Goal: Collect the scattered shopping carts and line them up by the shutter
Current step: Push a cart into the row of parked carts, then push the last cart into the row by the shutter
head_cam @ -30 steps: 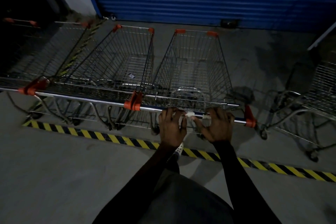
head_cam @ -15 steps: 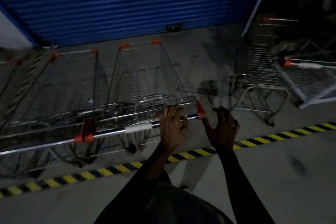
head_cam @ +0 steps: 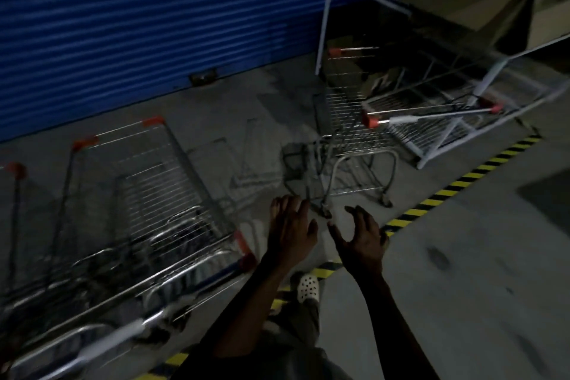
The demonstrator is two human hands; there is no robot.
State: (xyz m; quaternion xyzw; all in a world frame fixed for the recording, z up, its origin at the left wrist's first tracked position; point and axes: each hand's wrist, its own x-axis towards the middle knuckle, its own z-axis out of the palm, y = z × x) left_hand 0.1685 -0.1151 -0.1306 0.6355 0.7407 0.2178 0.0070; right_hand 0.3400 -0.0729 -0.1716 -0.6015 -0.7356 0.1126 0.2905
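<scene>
Seen from the head camera, both hands are empty: the left hand [head_cam: 291, 228] and the right hand [head_cam: 359, 241] hang a little apart, fingers loosely spread, in the gap between the parked row and the strays. The silver wire shopping carts with red corner caps [head_cam: 160, 188] stand nose-first toward the blue corrugated shutter [head_cam: 154, 25] on the left. A loose wire cart [head_cam: 348, 136] sits angled on the right, with a second cart [head_cam: 404, 118] lying its red-capped handle across it, beside a pale metal frame [head_cam: 324, 25]. The likely trouble is that tangle. I cannot tell whether the two strays are hooked together or only touching, so pulling one could drag the other or catch the frame. The dim light hides the wheels, and a foot in a white perforated clog [head_cam: 307, 287] stands near the parked cart's casters. The grey concrete floor [head_cam: 462, 302] looks flat and stained, crossed by a yellow-and-black hazard stripe [head_cam: 456, 183].
</scene>
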